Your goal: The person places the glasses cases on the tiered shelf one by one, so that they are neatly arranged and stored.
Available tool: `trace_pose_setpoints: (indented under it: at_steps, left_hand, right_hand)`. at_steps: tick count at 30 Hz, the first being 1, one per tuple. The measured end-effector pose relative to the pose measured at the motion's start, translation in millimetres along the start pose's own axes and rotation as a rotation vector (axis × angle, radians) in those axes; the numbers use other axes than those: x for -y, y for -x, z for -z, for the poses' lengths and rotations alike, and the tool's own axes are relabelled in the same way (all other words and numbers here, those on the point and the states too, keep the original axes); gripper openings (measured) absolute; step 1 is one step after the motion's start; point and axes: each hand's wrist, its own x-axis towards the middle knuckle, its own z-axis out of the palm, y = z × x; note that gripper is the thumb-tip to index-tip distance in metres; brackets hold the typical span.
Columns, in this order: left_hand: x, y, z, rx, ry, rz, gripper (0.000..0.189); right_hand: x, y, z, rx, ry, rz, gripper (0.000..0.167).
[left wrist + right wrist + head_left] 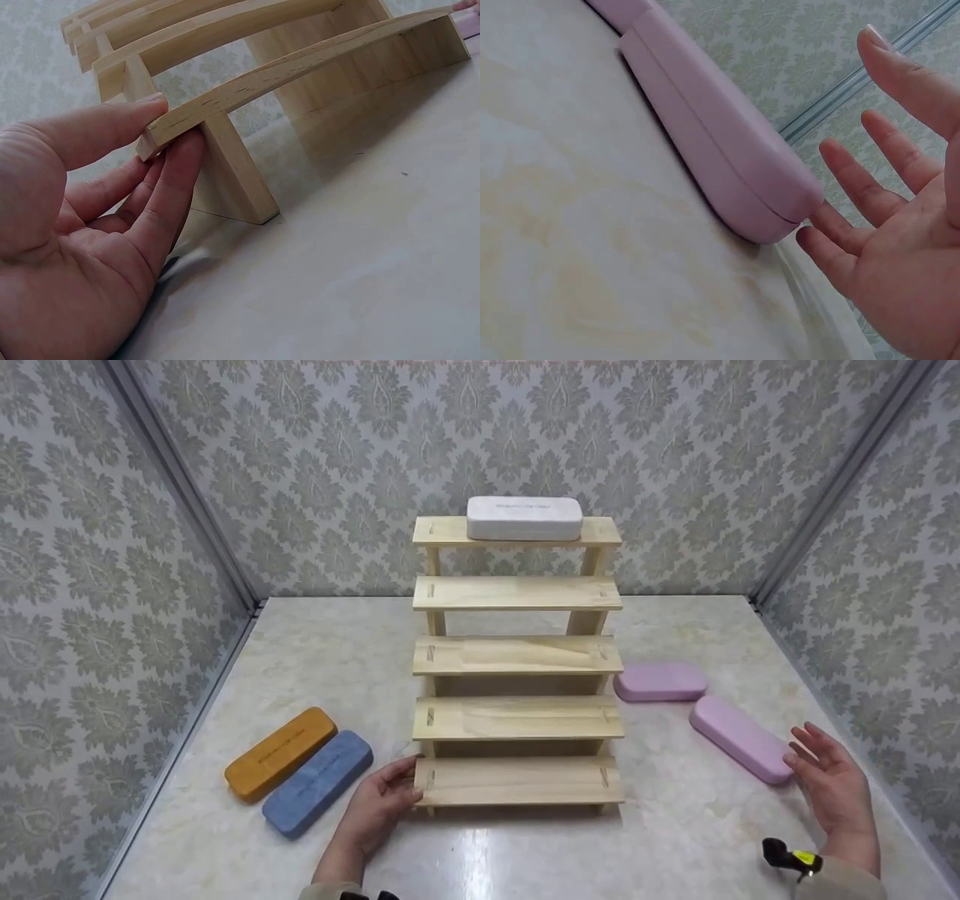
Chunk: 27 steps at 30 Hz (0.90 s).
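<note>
A stepped wooden display rack (517, 781) with several shelves stands in the middle of the table. My left hand (375, 806) pinches the left end of its lowest shelf (202, 109), thumb on top and fingers beneath. On the right, my right hand (836, 791) is beside the near end of a pink glasses case (741, 739), its fingers spread and loosely bent. In the right wrist view nothing is gripped; whether a fingertip touches the pink case (720, 135) I cannot tell. A white glasses case (523, 519) lies on the top shelf.
Another pink case (660, 682) lies just right of the rack. An orange case (281, 754) and a blue case (319, 784) lie side by side on the left. Patterned walls (337, 472) enclose the marbled table (480, 855) at the back and sides.
</note>
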Motion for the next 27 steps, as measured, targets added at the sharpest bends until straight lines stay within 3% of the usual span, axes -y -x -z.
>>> trace_pose_setpoints:
  at_steps: [10, 15, 22, 27]
  left_hand:
    - [0.6, -2.0, 0.5, -0.001, 0.001, 0.012, 0.073]
    - [1.5, -1.9, 0.1, 0.003, 0.006, 0.019, 0.073]
    - [-0.3, 0.0, -0.4, -0.001, -0.001, 0.014, 0.072]
    - [-1.1, 0.8, 0.0, -0.002, -0.003, 0.016, 0.072]
  right_hand:
    - [-17, -0.2, -9, -0.204, 0.128, -0.253, 0.098]
    - [-16, 0.7, -12, -0.209, 0.178, -0.294, 0.107]
    - [-13, -0.3, -14, -0.155, 0.483, -0.351, 0.114]
    - [-13, -2.2, -15, -0.13, 0.605, -0.342, 0.11]
